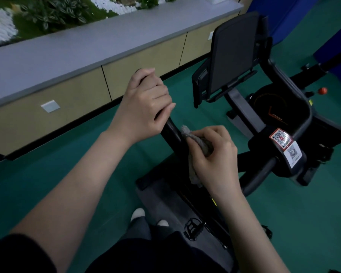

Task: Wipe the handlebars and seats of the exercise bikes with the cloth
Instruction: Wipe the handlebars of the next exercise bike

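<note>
left hand [144, 103] wrapped round the black padded left handlebar arm [170, 129] near its tip; right hand [213, 158] clutching the bunched grey cloth [197, 140] against that bar lower down. mid-wipe i'd say, right bar and seats not visibly done

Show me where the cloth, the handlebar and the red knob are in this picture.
cloth [195, 138]: head view, on the bunched grey part at its upper end.
handlebar [172, 130]: head view, on the bare black stretch beside the cloth.
red knob [322, 90]: head view, on its round red top.
</note>
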`<state>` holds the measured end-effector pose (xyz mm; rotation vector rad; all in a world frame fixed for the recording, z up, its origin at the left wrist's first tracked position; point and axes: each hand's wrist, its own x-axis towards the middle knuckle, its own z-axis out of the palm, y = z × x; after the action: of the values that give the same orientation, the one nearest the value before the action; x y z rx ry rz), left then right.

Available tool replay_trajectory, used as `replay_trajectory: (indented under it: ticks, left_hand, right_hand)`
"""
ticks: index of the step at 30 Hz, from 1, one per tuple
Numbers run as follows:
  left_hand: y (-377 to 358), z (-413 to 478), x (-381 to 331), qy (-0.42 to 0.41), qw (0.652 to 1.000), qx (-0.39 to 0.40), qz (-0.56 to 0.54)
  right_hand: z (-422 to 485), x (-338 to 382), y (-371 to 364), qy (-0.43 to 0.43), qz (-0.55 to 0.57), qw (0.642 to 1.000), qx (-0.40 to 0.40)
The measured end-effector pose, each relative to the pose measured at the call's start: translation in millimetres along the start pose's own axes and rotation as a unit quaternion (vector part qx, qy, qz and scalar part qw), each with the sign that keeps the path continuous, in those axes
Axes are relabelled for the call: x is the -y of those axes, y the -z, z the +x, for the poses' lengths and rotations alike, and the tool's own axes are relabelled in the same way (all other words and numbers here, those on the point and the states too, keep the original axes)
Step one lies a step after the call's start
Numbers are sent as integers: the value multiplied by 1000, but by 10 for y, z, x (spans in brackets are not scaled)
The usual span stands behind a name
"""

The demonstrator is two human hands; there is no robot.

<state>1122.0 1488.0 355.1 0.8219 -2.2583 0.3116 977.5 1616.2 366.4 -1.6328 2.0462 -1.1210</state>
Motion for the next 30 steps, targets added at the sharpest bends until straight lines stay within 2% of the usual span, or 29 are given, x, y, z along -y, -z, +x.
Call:
replay_trajectory:
  ticks: [3, 7, 12, 15, 17, 20, 23, 26, 30]
  left_hand:
    - [5, 1, 11, -8, 1000, 0, -1]
    - [-1, -4, 30, -16, 1000, -4, 0]
    - [-14, -10, 93, -53, 998, -3, -16]
    - [-14, 0, 133, -74, 997, -9, -23]
    - [-21, 8, 127, -70, 997, -14, -30]
    - [-39, 11, 93, -51, 997, -22, -54]
    - [-52, 14, 102, -58, 996, -19, -66]
    - [-50, 7, 133, -75, 995, -7, -64]
    - [-34, 9, 151, -90, 994, 1, -61]
  right_hand:
    - [-96, -30, 43, 9, -29, 999, -31]
    - [-205, -13, -17, -29, -45, 992, -112]
    - [-176, 200, -401, -59, -62, 965, -249]
    - [-198, 299, -597, -65, -76, 947, -304]
    - [-260, 314, -678, -75, -91, 927, -356]
    - [-366, 318, -813, -108, -117, 871, -465]
    - [-344, 374, -1026, -136, -114, 823, -539]
    - [-210, 478, -1255, -142, -103, 804, -569]
    - [-176, 499, -1392, -130, -120, 811, -557]
